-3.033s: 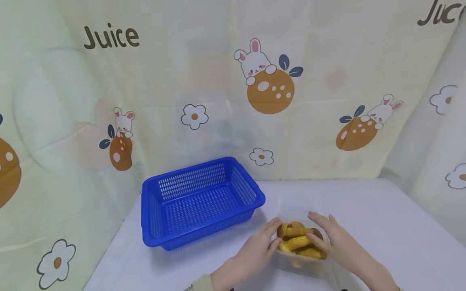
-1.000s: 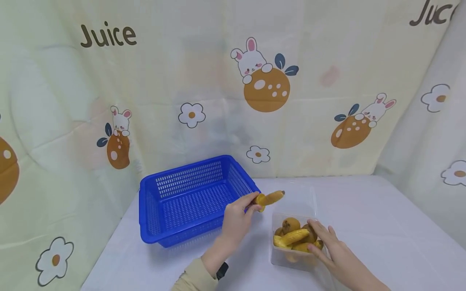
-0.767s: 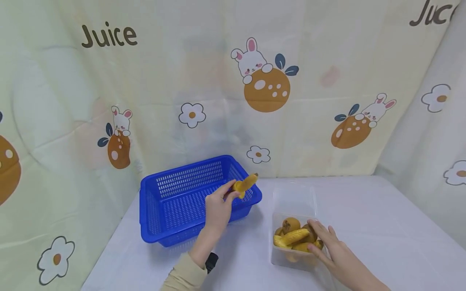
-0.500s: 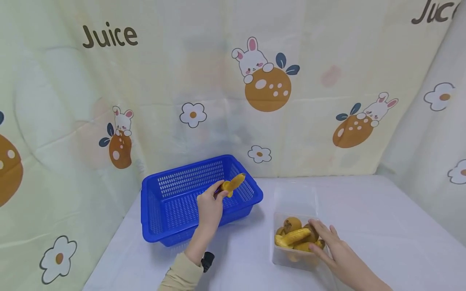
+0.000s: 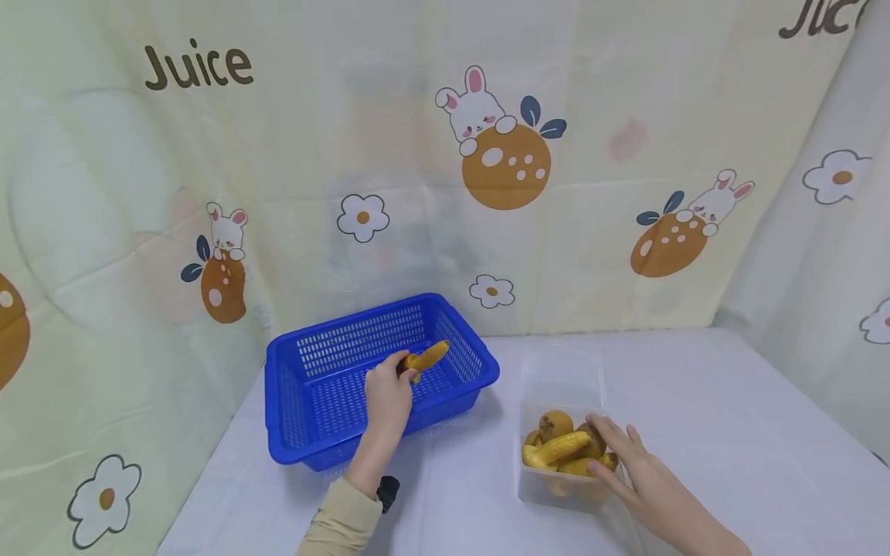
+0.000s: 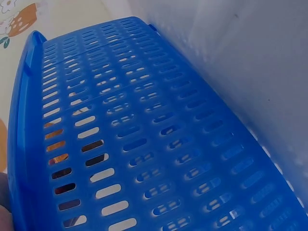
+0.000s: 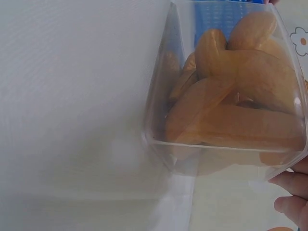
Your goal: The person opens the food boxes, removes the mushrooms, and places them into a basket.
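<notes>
My left hand [image 5: 388,392] pinches a yellow banana [image 5: 431,355] over the blue slotted basket [image 5: 276,413]; a smaller yellow piece and something dark show at the fingertips. In the left wrist view the basket's side wall [image 6: 134,144] hides most of that hand, and bits of yellow and dark red show through its slots. My right hand [image 5: 647,475], fingers extended, rests against the right side of a clear plastic box [image 5: 556,492]. Several yellow bananas [image 5: 566,446] and round brown fruits [image 5: 556,425] fill the box. The right wrist view shows them through its wall.
A clear lid-like sheet [image 5: 563,378] lies behind the box. The white-covered table [image 5: 702,417] extends to the right, with a printed curtain [image 5: 410,255] standing at its back. The basket's far rim is close to the curtain.
Three seconds ago both hands were at the box. My left hand has since carried the banana up and left, then over the basket and slightly down. My right hand stays at the box.
</notes>
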`<state>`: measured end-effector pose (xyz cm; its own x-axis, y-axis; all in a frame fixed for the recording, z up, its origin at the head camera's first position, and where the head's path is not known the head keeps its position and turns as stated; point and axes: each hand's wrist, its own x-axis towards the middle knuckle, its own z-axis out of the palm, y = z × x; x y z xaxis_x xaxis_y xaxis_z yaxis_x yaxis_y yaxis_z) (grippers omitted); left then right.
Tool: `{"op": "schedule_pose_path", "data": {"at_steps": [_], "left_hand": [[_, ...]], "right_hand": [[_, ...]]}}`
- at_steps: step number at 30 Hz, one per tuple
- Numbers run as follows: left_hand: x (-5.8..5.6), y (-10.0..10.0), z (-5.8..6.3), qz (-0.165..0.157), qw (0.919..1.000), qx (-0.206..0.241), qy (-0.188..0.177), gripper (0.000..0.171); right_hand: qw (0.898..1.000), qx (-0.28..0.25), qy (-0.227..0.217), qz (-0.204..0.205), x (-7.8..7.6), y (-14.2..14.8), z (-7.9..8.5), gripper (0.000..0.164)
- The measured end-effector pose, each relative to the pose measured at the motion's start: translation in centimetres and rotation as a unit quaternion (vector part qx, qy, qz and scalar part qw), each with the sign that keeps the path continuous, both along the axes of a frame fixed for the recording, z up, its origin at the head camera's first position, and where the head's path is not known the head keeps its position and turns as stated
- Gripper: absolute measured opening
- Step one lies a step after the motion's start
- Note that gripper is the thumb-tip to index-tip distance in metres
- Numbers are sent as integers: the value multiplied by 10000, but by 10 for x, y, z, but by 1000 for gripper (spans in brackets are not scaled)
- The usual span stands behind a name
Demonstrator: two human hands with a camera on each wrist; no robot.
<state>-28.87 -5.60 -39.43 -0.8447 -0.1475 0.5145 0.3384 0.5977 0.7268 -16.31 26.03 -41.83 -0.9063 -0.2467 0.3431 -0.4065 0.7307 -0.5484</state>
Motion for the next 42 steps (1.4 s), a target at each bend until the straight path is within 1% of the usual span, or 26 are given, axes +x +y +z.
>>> {"op": "schedule_pose_path", "data": {"at_steps": [5, 12, 17, 20, 23, 26, 28, 30, 35, 38, 40, 42], "left_hand": [[0, 0, 1, 23, 9999, -56, -121, 30], [0, 1, 1, 37, 9997, 7, -245, 31], [1, 3, 1, 80, 9999, -15, -78, 31], [2, 4, 2, 32, 10000, 15, 49, 31], [3, 6, 3, -67, 10000, 27, 60, 32], [6, 9, 4, -293, 9994, 172, -6, 34], [8, 10, 5, -460, 9986, 245, 15, 34], [10, 13, 7, -605, 9977, 271, 116, 34], [18, 22, 14, -827, 9951, 99, 524, 34], [24, 31, 18, -1208, 9906, 164, 614, 34], [29, 38, 21, -1519, 9864, 242, 583, 34], [32, 43, 20, -1819, 9815, 258, 535, 34]], "right_hand": [[10000, 9, -9, 32, -1, 0, 0, 61], [9994, -100, -341, -18, -1, 1, 2, 62], [9994, -73, -337, -32, 0, 2, 2, 62], [9993, -4, -356, -82, 0, 2, 3, 62], [9992, 36, -386, -111, 0, 2, 4, 62], [9993, 51, -362, -100, 0, 2, 3, 62], [9992, 36, -383, -88, -1, 2, 2, 62], [9993, 58, -365, -95, -2, 2, 1, 62], [9995, 52, -315, -82, -2, 2, -1, 61], [9996, 51, -257, -71, -2, 2, 0, 61], [9997, 62, -217, -75, -2, 1, 0, 60], [9997, 70, -207, -74, -1, 1, 1, 60]]}}
